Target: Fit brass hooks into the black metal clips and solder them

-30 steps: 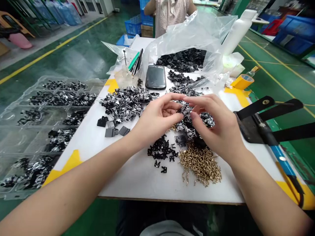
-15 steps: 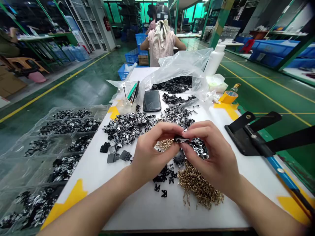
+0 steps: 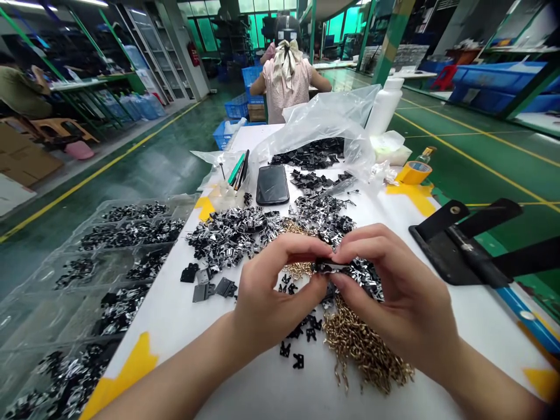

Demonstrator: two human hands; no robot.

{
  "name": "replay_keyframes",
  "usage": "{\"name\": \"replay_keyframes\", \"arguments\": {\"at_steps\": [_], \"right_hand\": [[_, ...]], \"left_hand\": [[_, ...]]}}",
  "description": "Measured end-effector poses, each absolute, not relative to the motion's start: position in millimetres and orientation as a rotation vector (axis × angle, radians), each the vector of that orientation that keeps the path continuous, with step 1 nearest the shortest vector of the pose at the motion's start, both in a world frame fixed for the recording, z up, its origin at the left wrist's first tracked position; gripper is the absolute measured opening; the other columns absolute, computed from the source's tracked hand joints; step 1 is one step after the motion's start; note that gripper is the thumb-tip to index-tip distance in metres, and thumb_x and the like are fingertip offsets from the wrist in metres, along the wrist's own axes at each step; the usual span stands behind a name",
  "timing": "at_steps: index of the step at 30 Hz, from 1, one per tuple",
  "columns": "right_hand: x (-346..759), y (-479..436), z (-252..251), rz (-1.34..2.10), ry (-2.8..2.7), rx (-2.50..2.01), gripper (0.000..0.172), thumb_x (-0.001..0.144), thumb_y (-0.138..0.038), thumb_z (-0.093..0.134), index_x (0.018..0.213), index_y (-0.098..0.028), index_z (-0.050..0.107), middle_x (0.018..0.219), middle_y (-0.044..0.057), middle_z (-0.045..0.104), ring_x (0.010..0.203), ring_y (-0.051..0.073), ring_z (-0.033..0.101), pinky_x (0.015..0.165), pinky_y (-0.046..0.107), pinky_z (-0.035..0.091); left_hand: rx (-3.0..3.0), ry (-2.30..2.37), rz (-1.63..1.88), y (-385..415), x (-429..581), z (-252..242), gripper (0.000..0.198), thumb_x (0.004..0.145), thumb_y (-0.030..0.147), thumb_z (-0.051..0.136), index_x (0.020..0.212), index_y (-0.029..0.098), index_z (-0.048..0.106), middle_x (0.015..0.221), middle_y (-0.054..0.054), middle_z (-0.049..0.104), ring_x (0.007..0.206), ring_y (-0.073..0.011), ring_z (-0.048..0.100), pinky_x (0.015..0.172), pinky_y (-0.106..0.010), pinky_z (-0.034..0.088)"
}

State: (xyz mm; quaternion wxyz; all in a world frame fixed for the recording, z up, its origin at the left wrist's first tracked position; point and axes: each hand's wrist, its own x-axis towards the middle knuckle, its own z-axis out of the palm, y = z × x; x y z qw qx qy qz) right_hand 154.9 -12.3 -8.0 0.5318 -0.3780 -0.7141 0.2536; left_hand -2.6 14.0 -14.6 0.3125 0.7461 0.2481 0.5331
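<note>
Between the fingertips of my left hand point(image 3: 275, 291) and my right hand point(image 3: 394, 297) is a small black metal part point(image 3: 330, 266) with a shiny edge. Both hands pinch it, thumbs below and fingers above; its ends are partly hidden. Under my right hand lies a heap of brass-coloured bent pins point(image 3: 363, 344). Small black notched plates point(image 3: 298, 361) are scattered below my left hand. A pile of black and silver metal clips point(image 3: 231, 233) spreads beyond my left hand. Several flat dark plates point(image 3: 226, 287) lie left of it.
A phone point(image 3: 272, 185) lies behind the piles, near a plastic bag point(image 3: 324, 122) over black parts. A compartment tray point(image 3: 105, 274) stands at left. At right are a lever tool with a blue handle point(image 3: 516, 309) and a tape roll point(image 3: 413, 172). A person point(image 3: 286, 81) sits ahead.
The camera view has shifted slightly, so the table and hands appear a little lower and further right. Both hands still hold the small black part.
</note>
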Motion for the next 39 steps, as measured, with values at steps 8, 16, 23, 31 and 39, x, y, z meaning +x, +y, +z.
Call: {"name": "replay_keyframes", "arguments": {"at_steps": [8, 16, 23, 31, 39], "right_hand": [[154.7, -9.1, -11.6, 0.747, -1.615, -0.925, 0.024, 0.078, -0.004, 0.050, 0.094, -0.022, 0.052, 0.091, 0.003, 0.050, 0.091, 0.018, 0.050, 0.079, 0.037, 0.046], [153.5, -9.6, -14.2, 0.809, -1.607, -0.948, 0.023, 0.080, -0.007, 0.049, 0.096, -0.024, 0.050, 0.092, 0.002, 0.051, 0.092, 0.017, 0.051, 0.080, 0.032, 0.045], [157.1, -8.6, -14.6, 0.937, -1.556, -0.964, 0.017, 0.084, -0.013, 0.050, 0.095, -0.026, 0.051, 0.094, 0.001, 0.051, 0.088, 0.015, 0.050, 0.079, 0.031, 0.046], [158.9, -5.4, -14.4, 1.175, -1.370, -0.991, 0.014, 0.086, -0.025, 0.057, 0.098, -0.028, 0.052, 0.090, -0.002, 0.052, 0.087, 0.010, 0.051, 0.072, 0.017, 0.045], [159.3, -4.1, -9.5, 1.323, -1.295, -0.926, 0.016, 0.085, -0.024, 0.057, 0.100, -0.027, 0.052, 0.081, -0.003, 0.052, 0.078, 0.008, 0.052, 0.066, 0.016, 0.046]], "left_hand": [[2.003, 0.652, 1.481, 14.2, -3.6, -13.9, 0.043, 0.068, -0.006, 0.061, 0.103, 0.019, 0.055, 0.091, -0.004, 0.060, 0.083, -0.0157, 0.058, 0.074, -0.028, 0.052], [2.035, 0.612, 1.479, 15.4, -5.8, -12.7, 0.040, 0.068, -0.005, 0.061, 0.102, 0.016, 0.055, 0.090, -0.005, 0.059, 0.082, -0.0152, 0.056, 0.072, -0.028, 0.051], [2.062, 0.615, 1.496, 14.7, -5.3, -11.0, 0.039, 0.070, -0.004, 0.060, 0.102, 0.017, 0.054, 0.089, -0.006, 0.059, 0.083, -0.0161, 0.056, 0.072, -0.029, 0.052], [2.062, 0.682, 1.410, 14.5, -4.7, -8.3, 0.036, 0.073, 0.001, 0.061, 0.104, 0.017, 0.053, 0.095, -0.006, 0.057, 0.085, -0.0150, 0.056, 0.073, -0.026, 0.051], [2.101, 0.666, 1.358, 14.0, -4.4, -7.7, 0.040, 0.072, 0.000, 0.062, 0.108, 0.016, 0.054, 0.102, -0.006, 0.058, 0.094, -0.0148, 0.055, 0.074, -0.022, 0.050]]}}
